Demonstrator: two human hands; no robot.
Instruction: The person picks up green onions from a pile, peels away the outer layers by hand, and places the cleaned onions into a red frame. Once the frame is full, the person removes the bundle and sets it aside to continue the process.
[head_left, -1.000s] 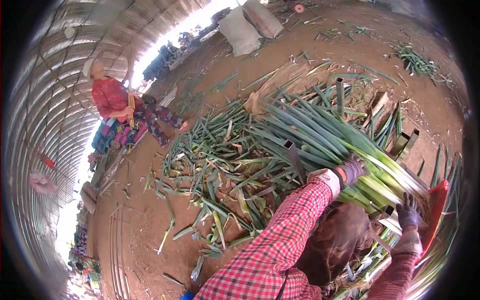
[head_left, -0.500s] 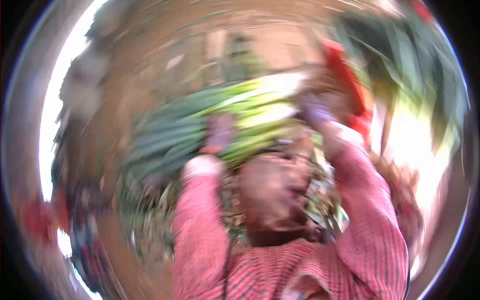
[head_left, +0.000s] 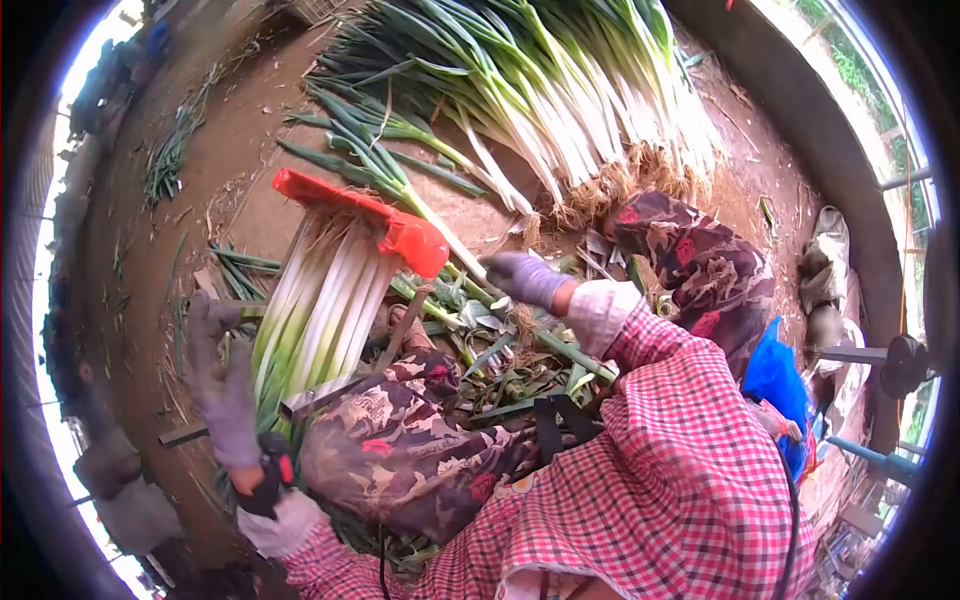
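Note:
My left hand [head_left: 225, 395], in a purple-grey glove, is open with its fingers apart beside a bundle of long green onions [head_left: 325, 300]. The bundle stands at a slant, white ends and roots up, with a red plastic piece [head_left: 415, 243] across the root end. My right hand [head_left: 527, 280], gloved alike, is closed around the white lower part of a single green onion [head_left: 425, 212]. Its green leaves stretch away to the upper left. The right fingertips are partly hidden.
A large heap of green onions [head_left: 560, 100] lies ahead, roots toward me. Trimmed leaves [head_left: 500, 370] litter the ground between my camouflage-clad legs [head_left: 400, 450]. Dark metal bars [head_left: 335, 395] stick out by the bundle. A blue bag [head_left: 778, 385] is at the right.
The blurred earlier view had both hands at the bundle, lying crosswise. Now the left hand is off it and open, and the right has moved to a single green onion. My view has turned.

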